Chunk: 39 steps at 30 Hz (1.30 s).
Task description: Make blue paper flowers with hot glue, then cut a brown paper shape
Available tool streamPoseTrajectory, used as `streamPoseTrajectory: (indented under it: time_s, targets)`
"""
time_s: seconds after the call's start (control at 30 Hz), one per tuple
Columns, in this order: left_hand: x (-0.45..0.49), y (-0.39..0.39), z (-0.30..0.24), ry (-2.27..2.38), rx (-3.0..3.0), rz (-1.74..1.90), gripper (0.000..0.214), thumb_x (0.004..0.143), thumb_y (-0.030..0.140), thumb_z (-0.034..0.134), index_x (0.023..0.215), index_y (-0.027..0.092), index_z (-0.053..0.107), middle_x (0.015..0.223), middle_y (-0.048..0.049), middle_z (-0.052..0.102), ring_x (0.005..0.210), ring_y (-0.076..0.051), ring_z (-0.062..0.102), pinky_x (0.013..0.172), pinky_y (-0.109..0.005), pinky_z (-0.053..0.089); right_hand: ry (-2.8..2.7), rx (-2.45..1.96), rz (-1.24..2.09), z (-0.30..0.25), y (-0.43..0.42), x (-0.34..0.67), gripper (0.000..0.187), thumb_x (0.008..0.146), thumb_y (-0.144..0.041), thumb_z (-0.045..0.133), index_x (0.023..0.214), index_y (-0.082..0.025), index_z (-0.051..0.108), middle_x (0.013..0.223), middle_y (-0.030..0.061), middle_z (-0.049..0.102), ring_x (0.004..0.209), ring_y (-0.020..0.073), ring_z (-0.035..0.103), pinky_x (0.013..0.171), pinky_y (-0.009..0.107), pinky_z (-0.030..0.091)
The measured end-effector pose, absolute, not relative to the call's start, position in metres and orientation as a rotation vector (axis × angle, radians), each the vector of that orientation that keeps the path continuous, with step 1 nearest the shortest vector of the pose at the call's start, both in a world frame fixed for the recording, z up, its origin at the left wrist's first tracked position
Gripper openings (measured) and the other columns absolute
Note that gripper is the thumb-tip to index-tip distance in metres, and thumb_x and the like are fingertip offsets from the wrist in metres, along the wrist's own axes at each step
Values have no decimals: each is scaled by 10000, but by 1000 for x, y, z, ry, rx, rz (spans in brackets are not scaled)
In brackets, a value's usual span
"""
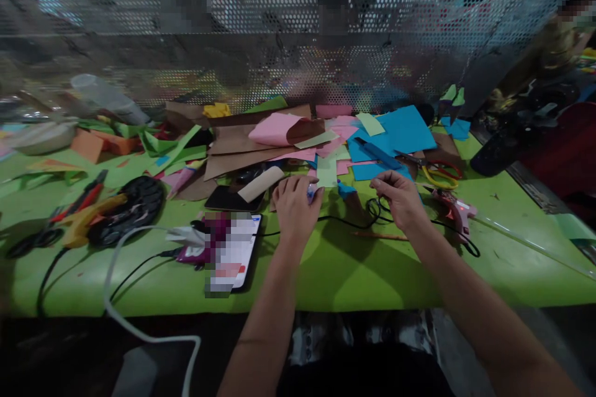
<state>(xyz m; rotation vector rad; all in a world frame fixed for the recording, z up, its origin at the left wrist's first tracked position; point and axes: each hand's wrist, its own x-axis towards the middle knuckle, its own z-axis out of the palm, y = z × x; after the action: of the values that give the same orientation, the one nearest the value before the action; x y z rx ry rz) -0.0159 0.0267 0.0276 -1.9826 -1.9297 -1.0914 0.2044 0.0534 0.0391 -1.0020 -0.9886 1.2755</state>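
Observation:
My left hand [297, 201] is closed over the middle of the green table [335, 285], fingers curled downward. A small shiny blue-purple thing [311, 191] shows between its thumb and forefinger; its kind is unclear. To the right, my right hand [398, 198] is raised in a pinch, thumb against forefinger. Whatever it holds is too small to make out. Between the hands stands a small brown piece with a crumpled blue paper top [346, 190]. A black cable [344, 221] loops below it, near a thin brown stick [379, 236].
A pink glue gun [457, 211] and scissors [440, 173] lie right. Blue paper [405, 133], pink paper [279, 129] and brown sheets pile up behind. Phones [237, 254], a power plug, a yellow glue gun [93, 218] and cables occupy the left. A perforated metal screen [279, 68] rises behind.

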Motion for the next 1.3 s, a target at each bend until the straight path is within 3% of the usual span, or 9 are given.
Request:
streamPoseTrajectory:
  time_s: [0.27,0.67,1.0,1.3]
  targets:
    - [-14,25,29,-1936,-2006,-1070,149,888,289,698,1029,243,708,1090,-83,737,1094,-311,614,958,-435,410,-969,-1010,1273,42,54,203,345,478,-336,944,630,-215,659,642,-41,580,604,101,452,599,262,372]
    - [-9,23,32,-1934,-2049,-1041,138,893,270,685,1027,246,709,1103,-76,743,1083,-298,624,955,-420,419,-1054,-1048,1249,38,54,204,250,638,-437,852,761,-229,791,803,35,770,676,140,557,637,289,410]
    - [-5,23,31,-1800,-2112,-1187,108,886,240,686,993,250,699,1015,-74,748,1022,-297,640,900,-417,436,-1041,-1018,1237,41,53,202,307,548,-415,915,684,-227,715,705,-12,667,706,144,557,684,299,442]
    - [9,18,32,-1630,-2333,-1408,110,955,297,628,1008,223,690,1007,-54,769,1005,-236,667,936,-383,460,-1073,-1021,1365,42,48,197,316,516,-437,941,694,-237,773,749,12,740,748,169,635,736,319,492]
